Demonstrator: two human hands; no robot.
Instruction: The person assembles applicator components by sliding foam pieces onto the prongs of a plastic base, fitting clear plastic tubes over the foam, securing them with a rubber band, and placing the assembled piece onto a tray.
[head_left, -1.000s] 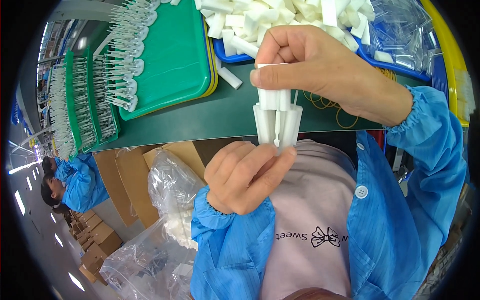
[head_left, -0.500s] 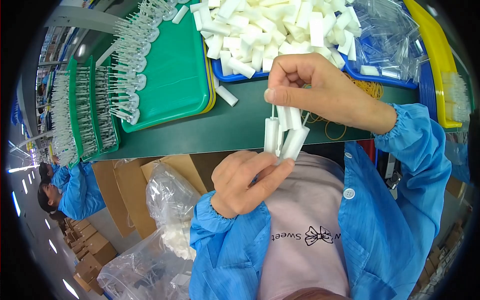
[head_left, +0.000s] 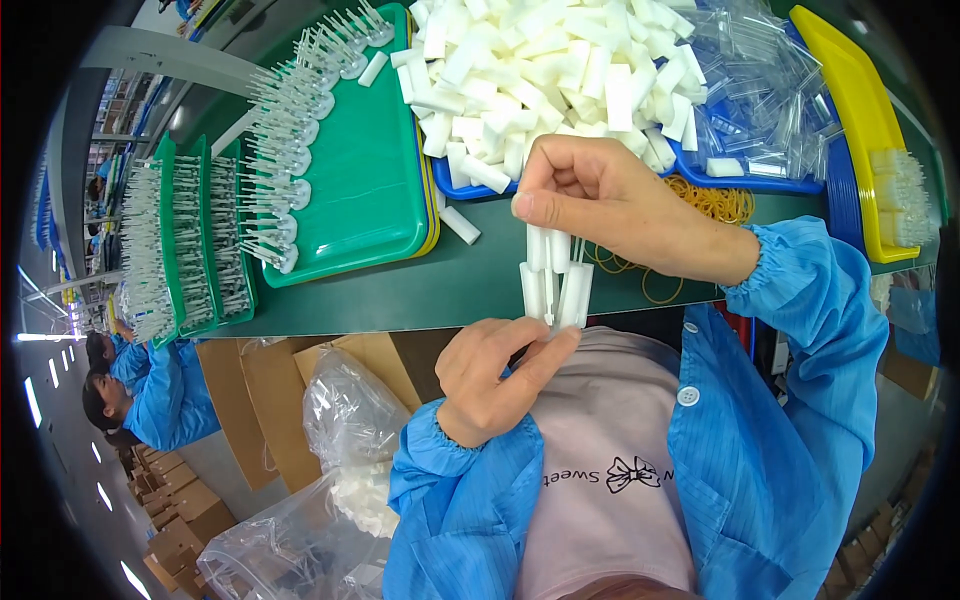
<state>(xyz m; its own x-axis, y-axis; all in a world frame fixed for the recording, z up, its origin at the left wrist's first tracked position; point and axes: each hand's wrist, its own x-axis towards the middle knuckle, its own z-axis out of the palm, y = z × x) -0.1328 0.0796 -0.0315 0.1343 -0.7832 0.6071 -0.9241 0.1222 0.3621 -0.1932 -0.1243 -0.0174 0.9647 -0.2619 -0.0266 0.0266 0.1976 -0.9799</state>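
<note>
My dark green bench (head_left: 440, 290) directly supports a tray stack (head_left: 360, 200) with green uppermost, blue trays (head_left: 775, 187), yellow rubber bands (head_left: 715, 201) and a loose white block (head_left: 460, 225).

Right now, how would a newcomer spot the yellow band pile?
On the green table, find the blue tray of clear plastic pieces. At its near edge lies the yellow band pile, its thin loops unlike the straight pieces behind.

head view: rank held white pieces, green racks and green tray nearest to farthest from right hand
From the right hand:
1. Held white pieces, at its fingertips
2. Green tray, to its left
3. Green racks, farther left, beyond the tray
</note>
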